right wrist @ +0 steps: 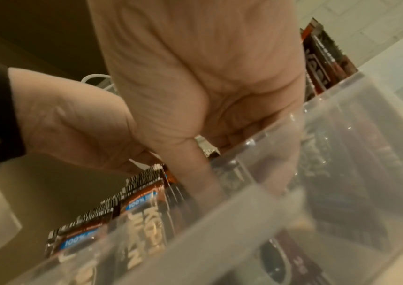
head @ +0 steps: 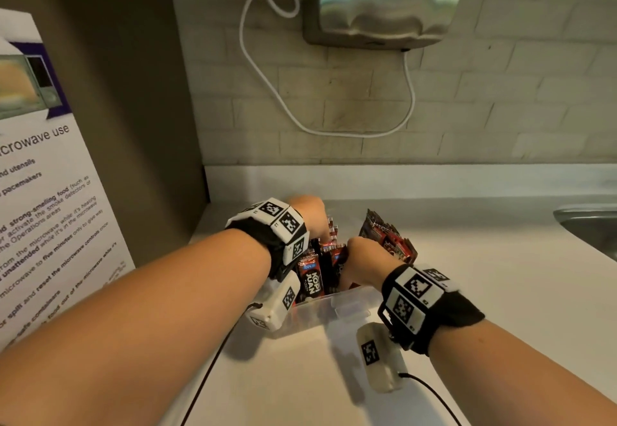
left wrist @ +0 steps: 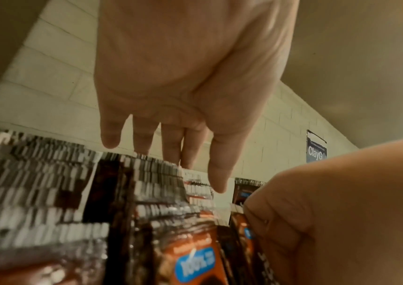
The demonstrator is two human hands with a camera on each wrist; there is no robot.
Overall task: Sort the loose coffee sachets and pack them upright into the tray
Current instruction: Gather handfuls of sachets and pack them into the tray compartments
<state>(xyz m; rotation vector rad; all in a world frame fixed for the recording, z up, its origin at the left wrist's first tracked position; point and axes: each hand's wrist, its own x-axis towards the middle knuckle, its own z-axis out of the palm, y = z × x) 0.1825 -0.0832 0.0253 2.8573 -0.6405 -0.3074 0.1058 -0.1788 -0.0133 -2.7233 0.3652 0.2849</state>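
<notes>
The coffee sachets (head: 312, 275) stand on end in the clear plastic tray (head: 337, 305), long axis up and down, crimped top edges uppermost, printed faces turned toward the person; one front sachet shows its brand lettering running down its length. They are packed face to face in rows that run away from the person. A second bunch of sachets (head: 387, 238) rises out of the far right part of the tray and leans to the right.

The left hand (head: 309, 215) is over the far left rows, fingers straight and hanging down; in the left wrist view the fingertips (left wrist: 146, 146) reach the serrated sachet tops, and it grips nothing that shows. The right hand (head: 362, 263) is dipped into the middle of the tray, between the left rows and the leaning bunch. Its fingers go down among the sachets behind the near wall; whether they pinch one cannot be told.

The tray sits on a white desk (head: 300, 375) near the back corner. A metal dispenser (head: 387, 1) with a white cable (head: 267, 91) hangs on the brick wall, a microwave notice (head: 43, 192) stands at left, and a sink edge (head: 587, 225) shows at right.
</notes>
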